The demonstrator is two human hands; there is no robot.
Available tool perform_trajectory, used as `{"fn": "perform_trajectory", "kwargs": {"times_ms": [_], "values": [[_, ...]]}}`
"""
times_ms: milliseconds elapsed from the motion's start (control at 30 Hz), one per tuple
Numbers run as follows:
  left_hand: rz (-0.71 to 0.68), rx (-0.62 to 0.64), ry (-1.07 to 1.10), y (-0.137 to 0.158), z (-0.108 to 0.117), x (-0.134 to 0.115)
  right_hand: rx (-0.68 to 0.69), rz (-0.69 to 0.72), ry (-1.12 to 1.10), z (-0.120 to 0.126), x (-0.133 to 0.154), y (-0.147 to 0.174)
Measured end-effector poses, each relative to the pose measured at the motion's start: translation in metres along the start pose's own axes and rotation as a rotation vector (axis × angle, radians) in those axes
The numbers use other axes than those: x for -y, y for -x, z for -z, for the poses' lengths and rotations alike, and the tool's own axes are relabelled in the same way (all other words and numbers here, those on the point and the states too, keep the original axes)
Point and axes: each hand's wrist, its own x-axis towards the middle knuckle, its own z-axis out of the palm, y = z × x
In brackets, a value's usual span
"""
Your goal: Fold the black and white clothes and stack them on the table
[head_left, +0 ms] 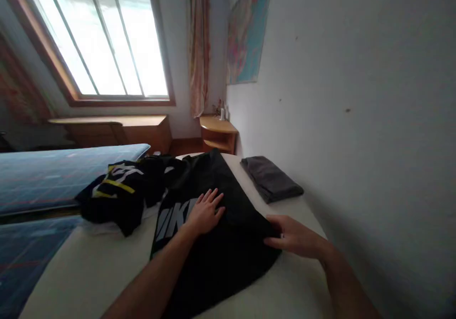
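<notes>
A black garment [235,257] with large grey lettering lies spread over the pale bed cover; whether it is a shirt or trousers I cannot tell. My left hand [205,213] rests flat on it beside the letters, fingers spread. At the garment's right edge, my right hand [290,236] pinches the cloth between thumb and fingers and lifts it slightly. To the left is a crumpled heap of dark clothes [117,191] with yellow and white markings. A folded dark grey cloth [272,179] lies beyond my right hand, near the wall.
The pale bed surface [96,257] lies under the clothes. Blue mattresses [64,176] stand on the left. A white wall [374,157] runs along the right side. Farther back are a wooden corner shelf [217,125], a desk [142,121] and a bright window [107,39].
</notes>
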Motion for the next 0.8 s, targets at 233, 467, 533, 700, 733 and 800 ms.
{"fn": "perform_trajectory", "kwargs": {"times_ms": [233,467,533,700,733,800], "values": [[-0.004,-0.016,0.006,0.000,-0.004,-0.001,0.078,-0.153,-0.023,-0.002,0.001,0.013],[-0.005,-0.019,0.012,0.000,-0.004,0.000,0.135,-0.124,0.073,0.000,0.018,0.017],[-0.006,-0.018,0.013,0.000,-0.004,-0.001,0.125,-0.137,0.116,-0.002,0.020,0.013],[-0.010,-0.014,0.008,0.001,-0.003,-0.002,-0.038,0.019,0.208,-0.016,0.021,-0.004],[-0.012,-0.013,0.007,0.001,-0.003,-0.002,-0.044,0.061,0.217,-0.019,0.021,-0.007],[-0.017,-0.011,0.006,0.001,-0.003,-0.002,-0.011,0.088,0.229,-0.024,0.021,-0.011]]}}
